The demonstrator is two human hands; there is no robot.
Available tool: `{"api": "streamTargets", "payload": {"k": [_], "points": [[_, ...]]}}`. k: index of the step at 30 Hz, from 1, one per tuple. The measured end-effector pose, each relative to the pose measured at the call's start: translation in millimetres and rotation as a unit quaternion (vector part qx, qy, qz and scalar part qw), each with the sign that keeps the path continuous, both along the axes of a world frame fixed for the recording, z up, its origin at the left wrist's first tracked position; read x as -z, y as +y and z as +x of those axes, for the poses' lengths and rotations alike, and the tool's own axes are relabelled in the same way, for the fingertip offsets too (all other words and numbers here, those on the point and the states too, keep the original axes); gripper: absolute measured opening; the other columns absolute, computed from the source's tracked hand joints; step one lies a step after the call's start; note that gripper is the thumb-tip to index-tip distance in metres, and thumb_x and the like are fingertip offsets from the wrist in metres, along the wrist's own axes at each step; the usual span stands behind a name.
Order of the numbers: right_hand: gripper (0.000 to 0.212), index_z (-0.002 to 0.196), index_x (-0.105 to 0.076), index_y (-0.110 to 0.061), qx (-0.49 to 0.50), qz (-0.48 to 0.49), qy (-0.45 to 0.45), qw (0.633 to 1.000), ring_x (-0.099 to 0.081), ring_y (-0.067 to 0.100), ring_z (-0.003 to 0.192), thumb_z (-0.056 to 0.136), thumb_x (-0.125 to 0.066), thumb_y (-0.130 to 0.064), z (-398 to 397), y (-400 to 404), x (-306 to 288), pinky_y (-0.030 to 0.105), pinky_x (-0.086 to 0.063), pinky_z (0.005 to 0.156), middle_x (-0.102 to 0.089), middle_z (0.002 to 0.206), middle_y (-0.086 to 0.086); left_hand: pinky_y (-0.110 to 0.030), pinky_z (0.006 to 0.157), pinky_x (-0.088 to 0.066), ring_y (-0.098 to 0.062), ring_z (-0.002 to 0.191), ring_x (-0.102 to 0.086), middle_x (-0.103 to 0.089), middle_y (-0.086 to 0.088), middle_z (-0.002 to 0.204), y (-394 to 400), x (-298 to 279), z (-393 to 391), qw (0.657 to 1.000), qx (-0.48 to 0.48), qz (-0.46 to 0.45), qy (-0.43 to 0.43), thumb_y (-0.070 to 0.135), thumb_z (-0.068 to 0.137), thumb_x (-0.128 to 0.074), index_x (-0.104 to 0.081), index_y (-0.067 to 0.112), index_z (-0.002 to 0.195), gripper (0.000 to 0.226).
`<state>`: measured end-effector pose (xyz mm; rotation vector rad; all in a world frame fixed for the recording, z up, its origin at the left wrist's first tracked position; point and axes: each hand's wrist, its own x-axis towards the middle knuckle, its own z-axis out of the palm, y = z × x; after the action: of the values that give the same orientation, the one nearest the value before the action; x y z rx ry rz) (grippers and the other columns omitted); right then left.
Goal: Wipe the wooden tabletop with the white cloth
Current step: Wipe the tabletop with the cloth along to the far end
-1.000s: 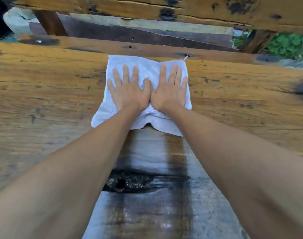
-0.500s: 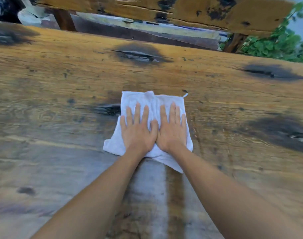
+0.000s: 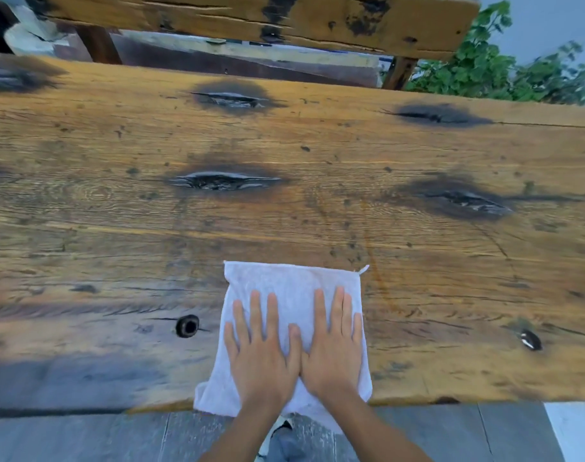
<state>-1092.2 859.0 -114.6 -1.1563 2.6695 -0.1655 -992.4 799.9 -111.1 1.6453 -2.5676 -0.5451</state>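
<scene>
Compared with half a second earlier, the white cloth [image 3: 294, 325] is lying much nearer the person, at the near edge of the table [image 3: 118, 228], and more of the far tabletop is showing. The cloth's near hem is hanging over that edge and is partly hidden behind the wrists; the forearms are being cut off by the bottom of the frame. The left hand [image 3: 263, 355] and right hand [image 3: 332, 348] are resting side by side, thumbs touching, each grip fully spread with straight fingers pressing flat on the cloth and curling round nothing. Grey floor planks [image 3: 84, 435] are showing below the table edge; beyond the far edge, a wooden bench back [image 3: 251, 18] and green foliage [image 3: 477, 71] are appearing softly blurred.
</scene>
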Motion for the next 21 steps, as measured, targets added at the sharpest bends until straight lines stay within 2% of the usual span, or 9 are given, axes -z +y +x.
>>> {"api": "streamTargets", "payload": {"k": [5, 8, 10, 13, 17, 21], "points": [[0.079, 0.162, -0.002, -0.029, 0.052, 0.010, -0.002, 0.999, 0.007, 0.025, 0.158, 0.094, -0.015, -0.068, 20.7, 47.9, -4.3, 0.050, -0.001, 0.126, 0.007, 0.170, 0.010, -0.049, 0.125, -0.006, -0.028, 0.156, 0.005, -0.003, 0.004, 0.169, 44.1, -12.3, 17.5, 0.998, 0.025, 0.026, -0.043, 0.063, 0.096, -0.013, -0.009, 0.033, 0.159, 0.070], [0.082, 0.162, -0.005, -0.029, 0.063, 0.016, -0.005, 0.998, 0.007, 0.026, 0.158, 0.093, -0.016, -0.071, 22.1, 53.5, -5.9, 0.051, 0.000, 0.126, 0.006, 0.170, 0.011, -0.050, 0.122, -0.013, -0.028, 0.156, -0.007, -0.012, 0.005, 0.168, 39.2, -19.5, 20.8, 0.998, 0.036, 0.031, -0.028, 0.061, 0.095, -0.012, -0.019, 0.035, 0.158, 0.068], [0.081, 0.162, -0.010, -0.029, 0.077, 0.007, -0.005, 0.997, 0.001, 0.027, 0.158, 0.094, -0.019, -0.071, 24.0, 49.6, -7.0, 0.052, -0.003, 0.126, 0.001, 0.170, 0.012, -0.051, 0.119, -0.020, -0.025, 0.156, -0.013, -0.016, 0.006, 0.167, 29.1, -21.2, 22.9, 0.998, 0.047, 0.031, -0.018, 0.058, 0.096, -0.013, -0.024, 0.036, 0.157, 0.066], [0.078, 0.162, -0.011, -0.029, 0.126, 0.002, -0.005, 0.992, -0.003, 0.030, 0.158, 0.095, -0.019, -0.068, 25.8, 35.0, -6.3, 0.057, -0.003, 0.123, -0.004, 0.170, 0.015, -0.052, 0.119, -0.021, -0.025, 0.155, -0.015, -0.017, 0.006, 0.167, 15.8, -19.7, 17.0, 0.998, 0.055, 0.029, -0.013, 0.056, 0.096, -0.014, -0.028, 0.037, 0.156, 0.064], [0.080, 0.162, -0.014, -0.026, 0.178, 0.026, 0.000, 0.984, -0.004, 0.037, 0.157, 0.093, -0.017, -0.067, 13.8, 3.4, -0.2, 0.065, -0.004, 0.119, -0.003, 0.168, 0.020, -0.052, 0.122, -0.016, -0.024, 0.157, -0.007, -0.011, 0.008, 0.168, 1.7, -10.3, -5.1, 0.998, 0.058, 0.014, -0.014, 0.052, 0.098, -0.013, -0.022, 0.039, 0.157, 0.061], [0.081, 0.162, -0.018, -0.023, 0.194, 0.022, 0.027, 0.980, -0.007, 0.040, 0.156, 0.093, -0.020, -0.066, -18.0, -26.0, 11.8, 0.068, -0.007, 0.119, -0.009, 0.167, 0.023, -0.051, 0.123, -0.012, -0.022, 0.157, -0.003, -0.010, 0.009, 0.168, -24.5, 2.8, -36.5, 0.999, 0.053, -0.012, -0.006, 0.045, 0.100, -0.017, -0.020, 0.041, 0.157, 0.057]]}}
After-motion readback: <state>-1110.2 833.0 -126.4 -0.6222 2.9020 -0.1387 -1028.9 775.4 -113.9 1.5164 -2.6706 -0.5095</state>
